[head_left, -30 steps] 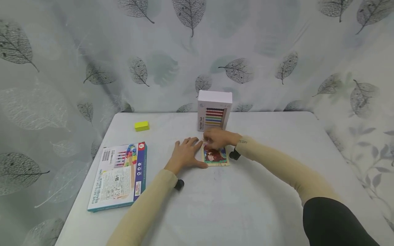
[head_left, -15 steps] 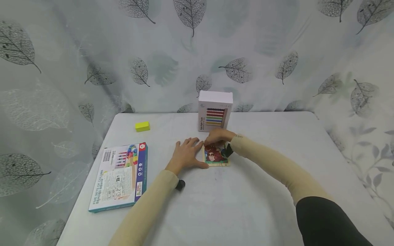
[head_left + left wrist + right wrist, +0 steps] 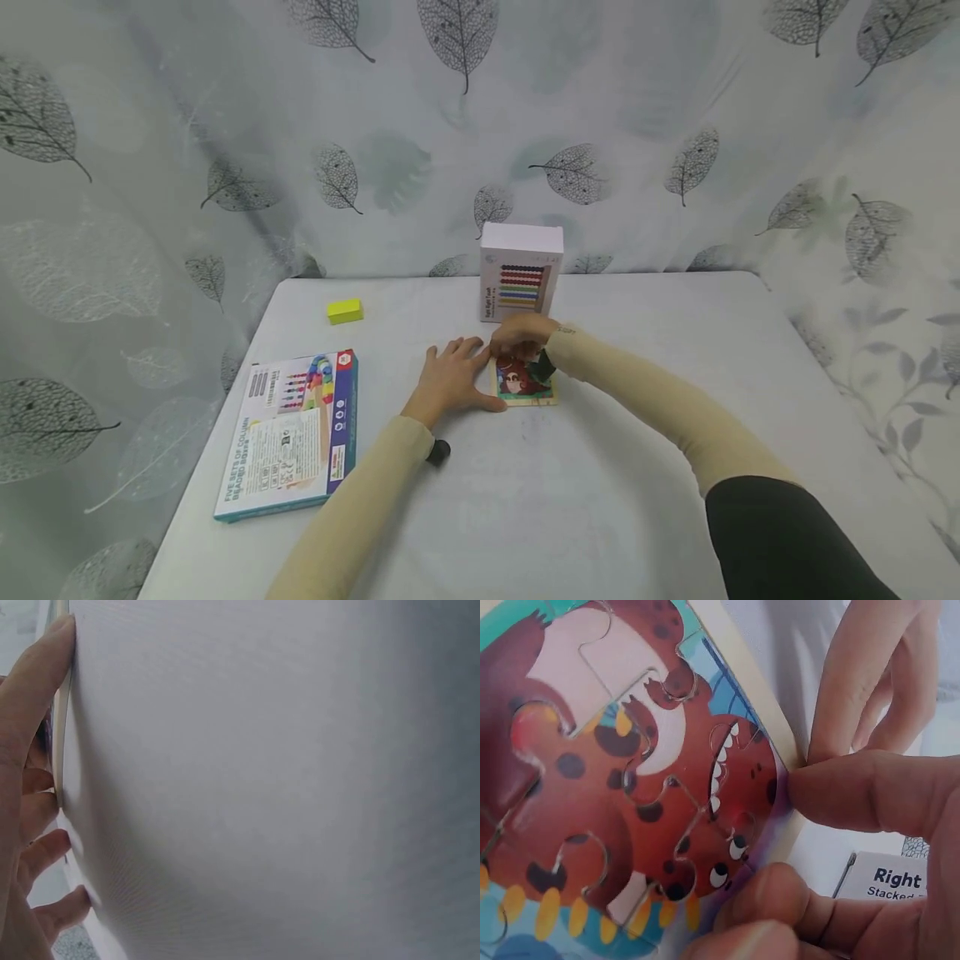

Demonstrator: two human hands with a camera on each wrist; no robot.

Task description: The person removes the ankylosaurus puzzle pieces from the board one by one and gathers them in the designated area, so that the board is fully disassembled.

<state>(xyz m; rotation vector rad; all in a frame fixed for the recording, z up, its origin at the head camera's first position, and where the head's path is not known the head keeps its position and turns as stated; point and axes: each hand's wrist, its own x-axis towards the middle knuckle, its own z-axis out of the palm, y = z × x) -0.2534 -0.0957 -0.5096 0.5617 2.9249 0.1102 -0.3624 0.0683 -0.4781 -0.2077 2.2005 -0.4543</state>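
A small wooden jigsaw puzzle [image 3: 523, 385] with a red-brown dinosaur picture lies flat on the white table. In the right wrist view, the dinosaur pieces [image 3: 720, 772] sit inside a pale wood frame [image 3: 742, 682]. My left hand [image 3: 452, 377] rests at the puzzle's left side with fingers spread, its thumb along the near left edge. Curled over the far left corner, my right hand [image 3: 521, 335] has thumb and forefinger at the frame there. Its wrist camera hides part of the picture in the head view. The left wrist view mostly shows white cloth beside my left fingers [image 3: 45, 851].
Behind the puzzle stands a white box [image 3: 519, 271] with rows of coloured beads printed on it. A flat bead-set box [image 3: 288, 433] lies to the left, and a yellow block [image 3: 345, 311] sits farther back. A leaf-patterned curtain [image 3: 450, 125] hangs behind the table.
My right wrist and forearm have swung left and inward over the puzzle, while the fingers stay near its far left corner. The left hand and the puzzle keep their places.
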